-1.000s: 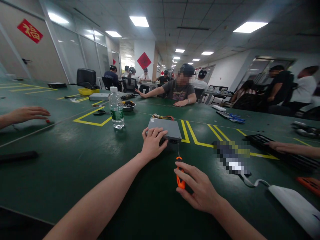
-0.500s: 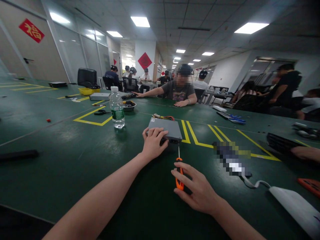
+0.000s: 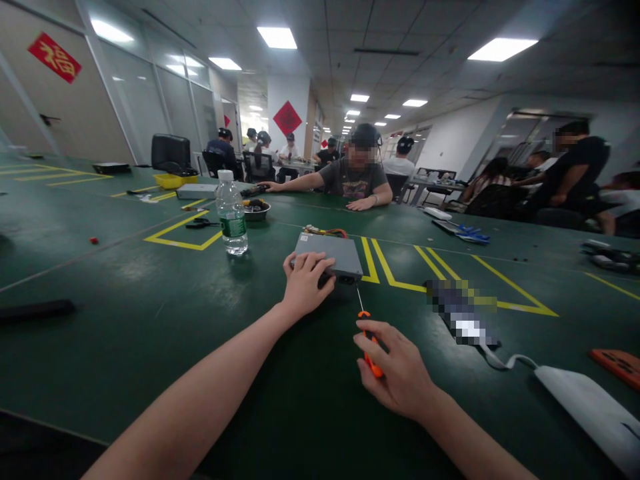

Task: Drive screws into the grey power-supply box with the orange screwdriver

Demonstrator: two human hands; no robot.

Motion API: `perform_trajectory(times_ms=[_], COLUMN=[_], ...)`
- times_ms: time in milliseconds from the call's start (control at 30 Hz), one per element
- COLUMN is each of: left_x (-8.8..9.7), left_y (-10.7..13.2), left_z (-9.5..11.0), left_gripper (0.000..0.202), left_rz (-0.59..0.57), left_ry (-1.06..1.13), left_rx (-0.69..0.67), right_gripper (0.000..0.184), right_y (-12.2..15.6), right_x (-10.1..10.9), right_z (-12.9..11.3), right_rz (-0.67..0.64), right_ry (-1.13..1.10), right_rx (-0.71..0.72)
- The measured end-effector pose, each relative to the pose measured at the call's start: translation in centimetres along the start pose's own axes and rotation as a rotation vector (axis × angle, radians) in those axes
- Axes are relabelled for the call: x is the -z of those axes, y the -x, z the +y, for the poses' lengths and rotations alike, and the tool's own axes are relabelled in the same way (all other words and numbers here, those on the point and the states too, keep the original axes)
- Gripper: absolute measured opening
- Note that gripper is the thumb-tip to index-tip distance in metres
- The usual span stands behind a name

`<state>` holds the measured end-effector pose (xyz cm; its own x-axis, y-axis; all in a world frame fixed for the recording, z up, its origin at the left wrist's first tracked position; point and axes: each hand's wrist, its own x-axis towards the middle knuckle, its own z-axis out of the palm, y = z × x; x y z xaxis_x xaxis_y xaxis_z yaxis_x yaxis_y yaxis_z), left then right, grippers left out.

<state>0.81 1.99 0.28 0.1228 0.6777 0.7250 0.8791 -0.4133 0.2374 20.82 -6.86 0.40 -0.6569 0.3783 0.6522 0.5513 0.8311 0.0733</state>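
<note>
Currently | gray box (image 3: 334, 251): partly under left hand (image 3: 306, 283) | screwdriver (image 3: 365, 315): in right hand (image 3: 400, 370)

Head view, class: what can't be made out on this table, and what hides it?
All in the head view:
Orange screwdriver: handle partly behind the fingers of the right hand; tip too small to tell whether it touches a screw.
Power supply unit: near left corner under the left hand.
Pixelated object: blurred by a mosaic.
Metal bowl: contents too small to tell apart.
Black bar: cut off by the left edge.
</note>
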Motion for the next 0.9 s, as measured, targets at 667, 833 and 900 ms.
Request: perform_trajectory(times_ms=[667,833,900], left_x=[-0.15,-0.13,-0.11], left_y=[-0.11,-0.16,-0.19], left_z=[-0.18,-0.30,-0.31], left_gripper=[0.030,0.030,0.029], left_rz=[-0.010,-0.006,-0.007], left_ry=[0.008,0.019,0.020], left_rx=[0.006,0.014,0.018], right_gripper=[0.023,0.022,0.022], right_y=[0.21,-0.39,-0.38], right_x=[0.35,0.29,0.28], right_z=[-0.13,-0.68,-0.67], right_rz=[-0.031,-0.027,-0.019], right_ry=[-0.025,0.050,0.067], right_rx=[-0.060,0.014,0.043])
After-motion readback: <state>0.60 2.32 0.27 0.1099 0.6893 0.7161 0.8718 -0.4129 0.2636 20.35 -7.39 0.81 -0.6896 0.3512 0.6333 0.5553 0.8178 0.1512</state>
